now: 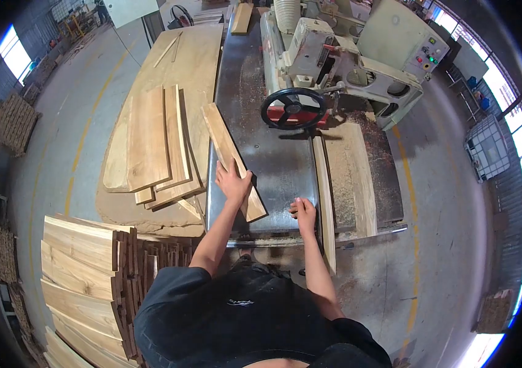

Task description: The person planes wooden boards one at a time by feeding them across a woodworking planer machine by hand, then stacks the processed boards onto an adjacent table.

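My left hand (234,183) is wrapped over a narrow wooden board (226,142), its fingers and thumb spread across the width. The board lies at a slant on the dark metal machine table (282,168), its near end towards me. Over the same table, to the right of that board, hovers my right hand (303,216), fingers loosely curled and nothing visible in them. Just right of this hand runs a long wooden fence strip (324,196) along the table's edge.
A woodworking machine with a black handwheel (293,108) and a control panel (427,55) stands ahead. On the left, several boards (148,138) lie on a plywood-topped table (196,67). Stacked planks (80,264) stand near my left side. Another board (242,18) is at the far end.
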Motion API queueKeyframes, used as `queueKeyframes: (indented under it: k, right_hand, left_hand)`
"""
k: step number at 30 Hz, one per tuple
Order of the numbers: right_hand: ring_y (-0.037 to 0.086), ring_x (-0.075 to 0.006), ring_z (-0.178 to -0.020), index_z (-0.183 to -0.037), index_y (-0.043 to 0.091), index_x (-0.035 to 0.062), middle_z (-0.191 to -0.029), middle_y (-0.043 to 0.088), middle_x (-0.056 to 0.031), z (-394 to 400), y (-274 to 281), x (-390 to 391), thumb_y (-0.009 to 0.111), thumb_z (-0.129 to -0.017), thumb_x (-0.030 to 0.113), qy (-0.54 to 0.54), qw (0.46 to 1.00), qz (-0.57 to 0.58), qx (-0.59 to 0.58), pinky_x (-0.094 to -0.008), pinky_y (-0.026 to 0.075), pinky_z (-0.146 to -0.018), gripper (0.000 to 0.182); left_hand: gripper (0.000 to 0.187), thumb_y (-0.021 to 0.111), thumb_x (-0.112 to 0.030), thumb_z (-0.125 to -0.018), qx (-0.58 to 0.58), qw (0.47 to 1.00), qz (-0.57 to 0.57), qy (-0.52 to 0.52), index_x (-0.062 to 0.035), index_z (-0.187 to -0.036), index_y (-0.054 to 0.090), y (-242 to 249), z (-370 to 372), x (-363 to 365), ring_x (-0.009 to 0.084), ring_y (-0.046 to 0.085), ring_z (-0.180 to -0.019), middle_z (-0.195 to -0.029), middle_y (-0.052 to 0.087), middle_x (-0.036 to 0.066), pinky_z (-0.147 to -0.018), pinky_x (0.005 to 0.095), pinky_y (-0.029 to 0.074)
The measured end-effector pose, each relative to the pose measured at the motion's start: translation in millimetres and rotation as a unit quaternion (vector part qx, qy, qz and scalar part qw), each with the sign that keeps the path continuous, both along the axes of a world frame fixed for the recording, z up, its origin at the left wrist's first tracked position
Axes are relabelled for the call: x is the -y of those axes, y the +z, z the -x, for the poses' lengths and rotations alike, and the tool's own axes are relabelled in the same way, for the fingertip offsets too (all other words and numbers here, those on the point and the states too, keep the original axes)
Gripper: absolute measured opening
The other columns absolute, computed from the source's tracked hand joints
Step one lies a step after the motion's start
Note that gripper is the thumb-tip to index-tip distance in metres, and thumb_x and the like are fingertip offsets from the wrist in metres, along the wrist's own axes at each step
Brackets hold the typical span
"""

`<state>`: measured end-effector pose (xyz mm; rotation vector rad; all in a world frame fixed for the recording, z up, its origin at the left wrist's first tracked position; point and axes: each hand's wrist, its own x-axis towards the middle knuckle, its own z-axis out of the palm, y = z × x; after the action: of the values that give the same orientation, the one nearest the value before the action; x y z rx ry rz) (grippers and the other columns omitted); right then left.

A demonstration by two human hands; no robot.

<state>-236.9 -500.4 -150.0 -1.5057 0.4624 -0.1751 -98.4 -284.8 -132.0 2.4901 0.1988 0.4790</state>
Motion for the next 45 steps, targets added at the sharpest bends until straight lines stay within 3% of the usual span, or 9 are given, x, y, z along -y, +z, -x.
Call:
queueKeyframes:
  k: [10, 15, 18, 19, 27, 32, 36, 41, 45]
  right_hand:
    - [0.064, -0.0117, -0.072, -0.097, 0.063, 0.0008, -0.083, 0.066, -0.0042, 5, -2, -6, 0.056, -0.101, 0.024, -0.004, 1.000, -0.001, -0.002, -0.0265, 0.050, -0.062, 0.025]
    - [0.064, -0.0133, -0.082, -0.108, 0.066, -0.0005, -0.095, 0.068, -0.0038, 47, -9, -22, 0.062, -0.098, 0.024, 0.120, 0.988, 0.096, -0.015, -0.0278, 0.050, -0.071, 0.027]
    - [0.065, -0.0181, -0.090, -0.115, 0.063, -0.0025, -0.099, 0.068, -0.0081, 94, 1, -34, 0.070, -0.092, 0.025, 0.147, 0.961, 0.234, -0.010, -0.0314, 0.052, -0.079, 0.037]
    - [0.065, -0.0188, -0.093, -0.121, 0.059, -0.0038, -0.101, 0.068, -0.0121, 109, 11, -38, 0.075, -0.088, 0.026, 0.146, 0.975, 0.150, -0.069, -0.0317, 0.052, -0.082, 0.047]
    - [0.063, -0.0143, -0.096, -0.137, 0.048, -0.0010, -0.109, 0.066, -0.0071, 200, -36, -27, 0.068, -0.093, 0.013, 0.055, 0.993, -0.071, -0.075, -0.0287, 0.052, -0.082, 0.051]
    - [0.061, -0.0204, -0.105, -0.119, 0.057, 0.0041, -0.110, 0.064, -0.0084, 207, 1, -21, 0.067, -0.093, 0.014, -0.077, 0.898, -0.402, -0.164, -0.0332, 0.051, -0.088, 0.030]
    - [0.055, -0.0234, -0.115, -0.129, 0.048, 0.0074, -0.118, 0.059, -0.0106, 202, -14, -11, 0.072, -0.091, 0.034, -0.158, 0.812, -0.541, -0.149, -0.0353, 0.048, -0.090, 0.052]
    - [0.063, -0.0250, -0.105, -0.140, 0.043, 0.0039, -0.122, 0.062, -0.0200, 157, -3, -8, 0.055, -0.095, 0.058, -0.111, 0.906, -0.328, -0.243, -0.0315, 0.050, -0.084, 0.072]
    - [0.068, -0.0205, -0.081, -0.113, 0.059, -0.0009, -0.096, 0.070, -0.0147, 112, 8, 3, 0.046, -0.098, 0.060, -0.020, 0.936, -0.229, -0.267, -0.0285, 0.050, -0.066, 0.064]
  left_hand:
    - [0.073, 0.076, -0.035, -0.070, 0.073, 0.979, 0.185, 0.048, -0.0082, -0.135, 0.054, -4, 44, 17, 0.0468, 0.032, -0.137, -0.149, 0.030, 0.034, -0.110, 0.0572, 0.027]
    - [0.065, 0.079, -0.026, -0.070, 0.065, 0.981, 0.174, -0.048, -0.0118, -0.130, 0.058, 1, 122, 43, 0.0512, 0.031, -0.136, -0.148, 0.026, 0.038, -0.110, 0.0570, 0.026]
    - [0.052, 0.076, -0.018, -0.072, 0.090, 0.979, 0.079, -0.168, -0.0129, -0.123, 0.063, -2, 149, 49, 0.0470, 0.034, -0.136, -0.143, 0.047, 0.018, -0.107, 0.0545, 0.031]
    - [0.045, 0.071, -0.013, -0.076, 0.093, 0.976, 0.103, -0.165, -0.0137, -0.121, 0.064, -2, 156, 55, 0.0449, 0.036, -0.135, -0.134, 0.055, 0.010, -0.105, 0.0527, 0.032]
    - [0.031, 0.065, -0.009, -0.083, 0.069, 0.947, 0.115, -0.292, -0.0115, -0.114, 0.069, -1, 178, 91, 0.0388, 0.048, -0.127, -0.132, 0.056, 0.016, -0.101, 0.0473, 0.036]
    - [0.019, 0.066, -0.008, -0.084, 0.068, 0.953, 0.127, -0.268, -0.0091, -0.102, 0.073, 3, 178, 137, 0.0430, 0.049, -0.126, -0.131, 0.056, 0.018, -0.103, 0.0485, 0.040]
    - [0.022, 0.068, -0.018, -0.084, 0.105, 0.959, 0.082, -0.250, -0.0110, -0.103, 0.074, -3, 157, 171, 0.0445, 0.049, -0.125, -0.129, 0.057, 0.018, -0.102, 0.0501, 0.040]
    - [0.022, 0.069, -0.023, -0.082, 0.114, 0.963, 0.024, -0.243, -0.0128, -0.101, 0.075, 0, 113, 183, 0.0446, 0.050, -0.120, -0.128, 0.057, 0.017, -0.099, 0.0518, 0.040]
    - [0.021, 0.067, -0.025, -0.082, 0.101, 0.964, -0.003, -0.245, -0.0142, -0.099, 0.074, 5, 63, 184, 0.0419, 0.049, -0.119, -0.129, 0.055, 0.017, -0.096, 0.0519, 0.040]
